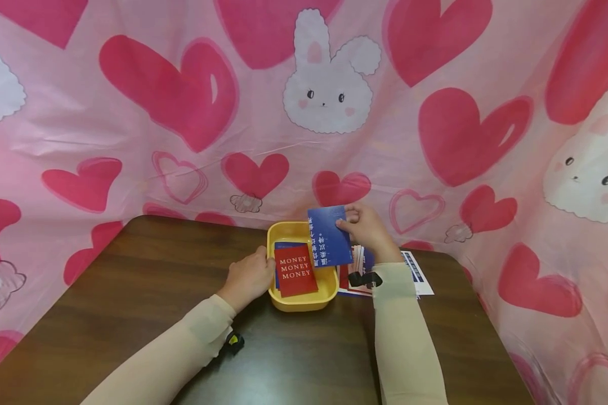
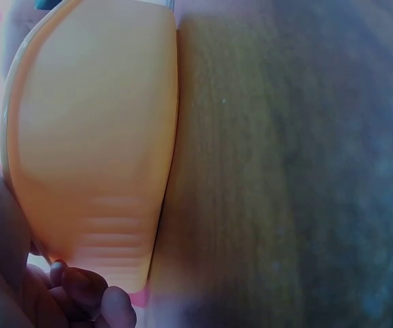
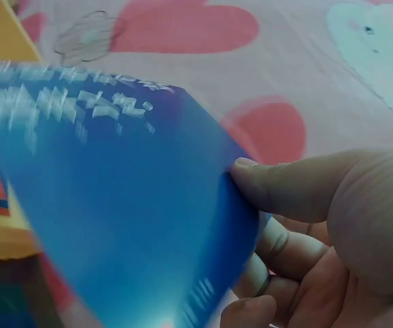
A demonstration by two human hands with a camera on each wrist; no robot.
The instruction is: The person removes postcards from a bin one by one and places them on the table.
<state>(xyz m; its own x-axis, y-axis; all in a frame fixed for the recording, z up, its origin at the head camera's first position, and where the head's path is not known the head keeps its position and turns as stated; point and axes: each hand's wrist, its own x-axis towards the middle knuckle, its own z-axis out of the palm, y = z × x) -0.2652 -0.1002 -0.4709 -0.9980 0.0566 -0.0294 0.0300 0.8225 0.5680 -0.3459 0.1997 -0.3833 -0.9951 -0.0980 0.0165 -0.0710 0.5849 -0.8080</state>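
Observation:
Between the thumb and fingers of my right hand [image 1: 369, 229] is a blue card [image 1: 333, 242] with white Chinese characters, pinched at its edge. It is raised over the right side of a yellow plastic tub [image 1: 304, 304]. Inside the tub lies a red card [image 1: 296, 271] printed "MONEY MONEY MONEY", on top of blue ones partly hidden beneath. My left hand [image 1: 249, 277] grips the tub's left side at the rim. In the left wrist view, its curled fingers [image 2: 83, 287] are at one end of the tub's ribbed wall [image 2: 107, 232].
Right of the tub, more red, white and blue cards [image 1: 420, 275] lie spread on the brown wooden table [image 1: 284, 354], partly hidden by my right forearm. A pink curtain [image 1: 263, 140] with hearts and rabbits hangs close behind the table.

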